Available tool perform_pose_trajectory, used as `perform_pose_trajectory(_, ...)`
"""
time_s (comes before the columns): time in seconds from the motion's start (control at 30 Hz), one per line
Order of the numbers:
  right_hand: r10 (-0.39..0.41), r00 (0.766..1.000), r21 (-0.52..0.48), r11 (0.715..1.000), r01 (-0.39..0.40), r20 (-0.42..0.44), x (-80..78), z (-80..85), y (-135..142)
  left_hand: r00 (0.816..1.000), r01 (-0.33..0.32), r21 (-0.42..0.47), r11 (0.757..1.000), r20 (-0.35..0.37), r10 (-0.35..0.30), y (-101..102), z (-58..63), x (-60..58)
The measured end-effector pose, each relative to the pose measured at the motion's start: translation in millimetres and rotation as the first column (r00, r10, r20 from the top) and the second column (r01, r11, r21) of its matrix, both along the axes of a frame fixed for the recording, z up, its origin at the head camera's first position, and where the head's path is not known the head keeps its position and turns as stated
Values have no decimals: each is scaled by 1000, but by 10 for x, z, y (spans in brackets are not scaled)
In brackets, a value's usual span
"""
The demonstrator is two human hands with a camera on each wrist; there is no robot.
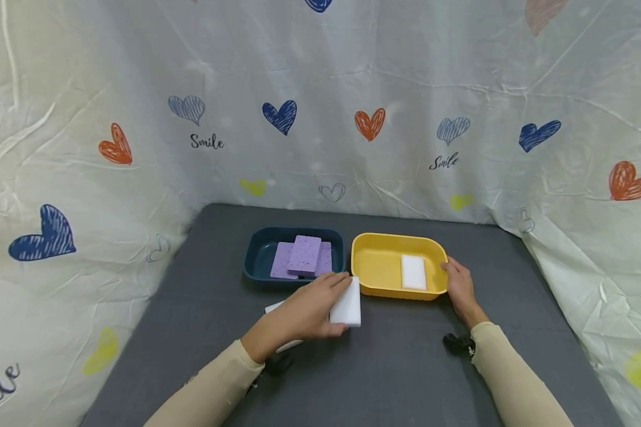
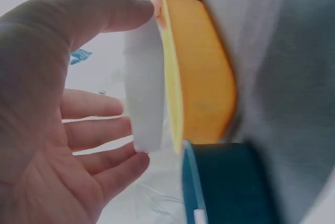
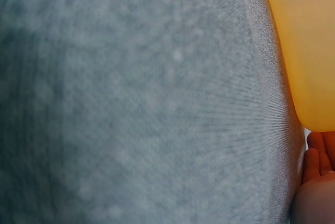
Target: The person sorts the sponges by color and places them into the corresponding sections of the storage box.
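My left hand (image 1: 312, 305) pinches a white sponge block (image 1: 348, 305) between thumb and fingers, just in front of the gap between two trays. The left wrist view shows that sponge (image 2: 144, 82) edge-on, thumb at one end and fingertips at the other. At the yellow tray (image 1: 376, 289), my right hand (image 1: 462, 287) grips the right rim. One white sponge (image 1: 413, 273) lies inside this tray, toward its right side. More white pieces (image 1: 273, 306) show partly from under the left hand and wrist, mostly hidden.
A dark blue tray (image 1: 253, 261) stands left of the yellow one, close beside it. Several purple sponges (image 1: 305, 254) are in it, one stacked on top. The grey tabletop (image 1: 384, 373) meets a white curtain (image 1: 320, 65) printed with hearts at the back and sides.
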State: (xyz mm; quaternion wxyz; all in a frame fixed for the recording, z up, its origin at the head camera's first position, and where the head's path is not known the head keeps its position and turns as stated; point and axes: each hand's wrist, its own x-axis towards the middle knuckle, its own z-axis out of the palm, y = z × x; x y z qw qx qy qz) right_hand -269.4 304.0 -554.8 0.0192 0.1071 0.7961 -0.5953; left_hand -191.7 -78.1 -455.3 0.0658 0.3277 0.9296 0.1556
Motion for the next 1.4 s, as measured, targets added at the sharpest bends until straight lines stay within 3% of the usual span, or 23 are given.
perform_pose_trajectory(0.2, -1, 1000, -3, 1000, 1, -1, -2, -3, 2, 994, 60, 6, 998, -88, -60, 220, 169, -229)
perform_pose_trajectory(0.4, -6, 1000, 9, 1000, 6, -1, -10, 12, 0, 989, 102, -4, 995, -104, -102, 475, 201, -507)
perform_pose_trajectory(0.73, -4, 1000, 5, 1000, 4, 10, 13, -12, -3, 989, 108, -109, 988, -85, -118, 824, -47, -967)
perform_pose_trajectory(0.93, -11, 1000, 10, 1000, 12, -17, -1, -26, 12, 993, 99, -104, 990, -56, -106, 924, -207, -1196)
perform_pose_trajectory(1.2, -9, 1000, 6, 1000, 10, -24, -17, -11, 17, 994, 109, -112, 988, 11, -108, 1063, -371, -1367)
perform_pose_trajectory(1.4, -7, 1000, 5, 1000, 8, -25, -20, -14, 16, 994, 106, -160, 981, 36, -101, 1141, -431, -1405)
